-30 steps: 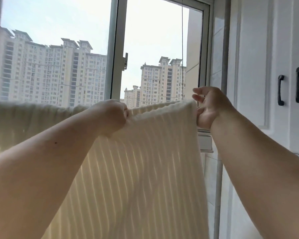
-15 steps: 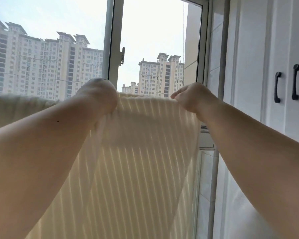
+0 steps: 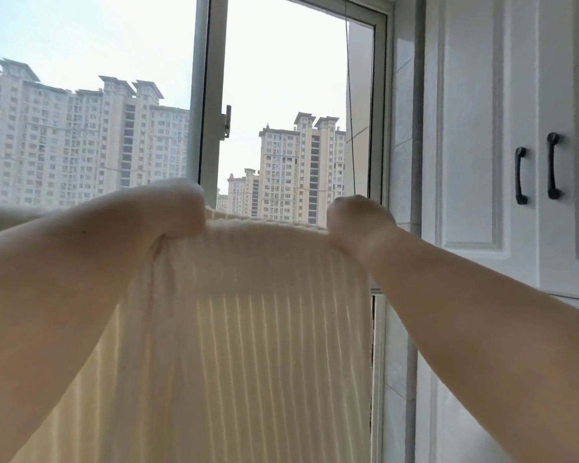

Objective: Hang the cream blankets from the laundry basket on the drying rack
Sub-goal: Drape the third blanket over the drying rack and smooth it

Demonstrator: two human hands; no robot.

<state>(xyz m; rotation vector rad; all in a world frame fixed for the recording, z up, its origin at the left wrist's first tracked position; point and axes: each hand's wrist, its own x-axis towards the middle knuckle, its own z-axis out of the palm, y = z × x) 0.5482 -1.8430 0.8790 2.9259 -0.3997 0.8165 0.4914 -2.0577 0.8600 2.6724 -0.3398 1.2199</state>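
Note:
A cream ribbed blanket (image 3: 248, 345) hangs in front of me, stretched flat at its top edge. My left hand (image 3: 178, 208) grips the top edge left of the middle, with the cloth bunched under its fingers. At the blanket's top right corner my right hand (image 3: 355, 222) grips the edge, fingers curled over it. More cream cloth (image 3: 0, 218) runs on to the left behind my left arm. The rack's bar is hidden under the blanket, and the laundry basket is out of view.
A window (image 3: 211, 95) with a grey frame and a handle fills the background, tall buildings outside. A thin cord (image 3: 350, 101) hangs down near my right hand. White cabinet doors with dark handles (image 3: 520, 175) stand close on the right.
My right hand went from open at the blanket's right edge to gripping its top corner. Both hands lifted the top edge and drew it taut.

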